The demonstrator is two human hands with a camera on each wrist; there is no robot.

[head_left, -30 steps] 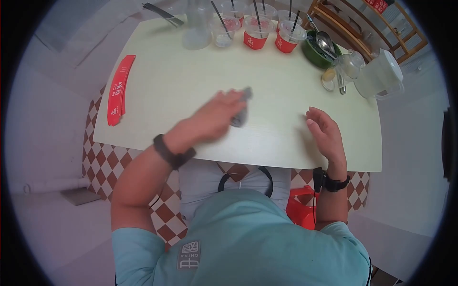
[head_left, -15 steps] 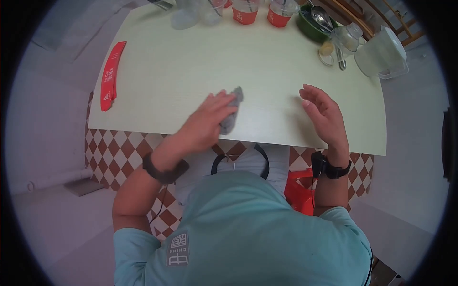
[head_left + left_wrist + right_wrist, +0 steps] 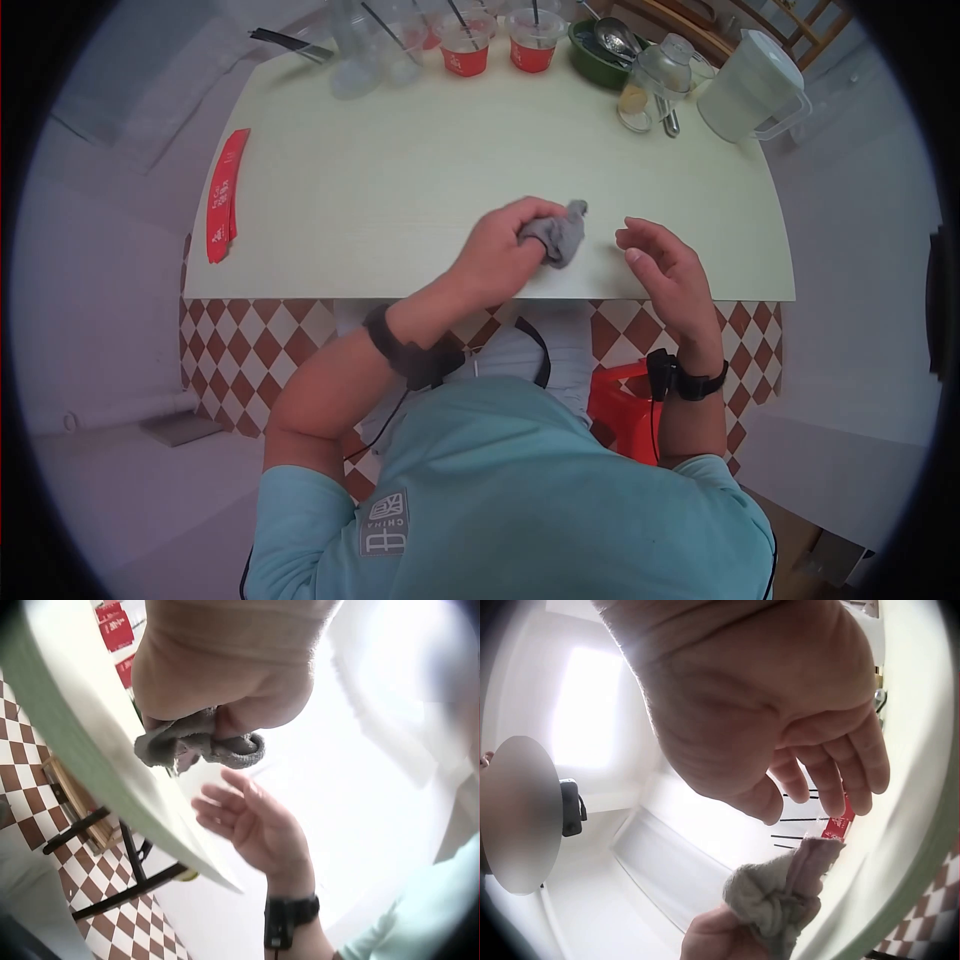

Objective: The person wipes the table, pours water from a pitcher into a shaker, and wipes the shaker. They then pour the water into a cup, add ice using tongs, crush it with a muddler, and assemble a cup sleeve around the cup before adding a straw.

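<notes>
My left hand point(image 3: 508, 252) grips a bunched grey cloth point(image 3: 562, 238) near the front edge of the pale table point(image 3: 400, 200). Seen from the left wrist, the cloth point(image 3: 240, 750) sticks out in folds beneath the curled fingers and thumb. To its right, my right hand point(image 3: 668, 275) holds nothing; its fingers are loosely bent and the palm faces the cloth. The right wrist view shows that hand point(image 3: 757, 712) with fingers relaxed, apart from the crumpled cloth point(image 3: 769, 896).
Along the back stand lidded plastic cups with red sleeves point(image 3: 465, 62) and black straws, a green bowl point(image 3: 598, 68) with a ladle, a glass jar point(image 3: 664, 70) and a clear pitcher point(image 3: 750, 90). Red printed strips point(image 3: 224, 195) lie at the left edge. A red stool point(image 3: 630, 410) stands below.
My left hand first moves the cloth toward the front edge, then right toward the right hand, where the cloth is now bunched up. The right hand stays relaxed with little movement.
</notes>
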